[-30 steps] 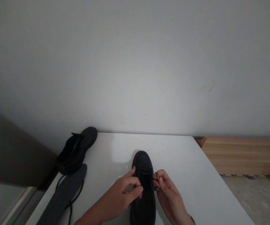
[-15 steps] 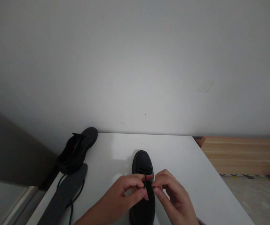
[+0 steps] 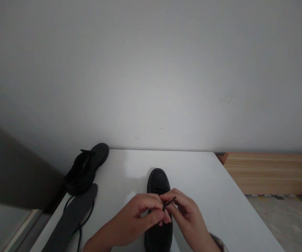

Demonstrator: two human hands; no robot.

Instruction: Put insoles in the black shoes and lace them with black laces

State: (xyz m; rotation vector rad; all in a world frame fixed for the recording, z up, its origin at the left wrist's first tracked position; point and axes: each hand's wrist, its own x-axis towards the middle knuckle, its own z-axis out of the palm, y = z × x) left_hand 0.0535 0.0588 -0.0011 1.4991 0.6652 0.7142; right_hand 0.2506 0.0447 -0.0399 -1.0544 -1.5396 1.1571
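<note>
A black shoe point(image 3: 158, 176) lies toe away from me on the white table, its middle partly covered by my fingers. Just above its lacing, my left hand point(image 3: 143, 217) pinches a dark shoelace point(image 3: 170, 201) between thumb and fingers. From the other side, my right hand point(image 3: 186, 215) is closed on the same lace, its fingertips meeting those of my left hand. A short lace end sticks out up and to the right over the right fingers. Exactly how the lace loops between the fingertips is hidden.
Another black shoe point(image 3: 83, 171) leans at the table's far left, by the wall. A grey insole point(image 3: 72, 218) and a loose black lace point(image 3: 90, 212) lie nearer me. The white table point(image 3: 193, 171) meets the wall; wooden boards point(image 3: 271, 173) are at right.
My right hand has moved left and slightly up, onto my left fingertips. The lace end now points up and right across the right fingers. The shoe has barely moved.
</note>
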